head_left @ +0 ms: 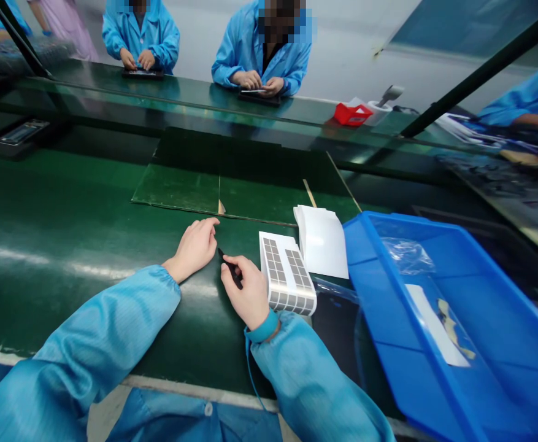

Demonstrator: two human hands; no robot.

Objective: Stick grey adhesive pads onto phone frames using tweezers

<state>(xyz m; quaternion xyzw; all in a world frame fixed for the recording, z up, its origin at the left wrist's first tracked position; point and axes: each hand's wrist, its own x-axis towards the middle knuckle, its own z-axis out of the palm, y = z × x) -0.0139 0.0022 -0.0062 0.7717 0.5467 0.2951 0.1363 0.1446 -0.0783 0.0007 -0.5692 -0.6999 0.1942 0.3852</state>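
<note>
Tool [236,278]: slim and black, over the middle of the green bench [66,202], its tip pointing away from the wearer and leftward; whether it touches the surface is unclear.
Right hand [245,291]: pinching the tool between thumb and fingers.
Left hand [195,245]: fingers close together, loosely bent, pointing right, just beyond the tool's tip; whether they pinch anything cannot be told.
Sheet [291,270]: white with rows of grey squares, near end curled under, just right of the right hand.
Paper [324,242]: blank, white, behind the sheet.
Bin [374,307]: blue, at right, holding clear plastic [407,255] and a white strip [437,325].
Wristband [264,327]: on the right wrist, with a thin cord [249,358] hanging down.
Tool tip: a light, steady pinch seems best, with the point kept off the left fingertips and the right sleeve [310,362] clear of the sheet.
</note>
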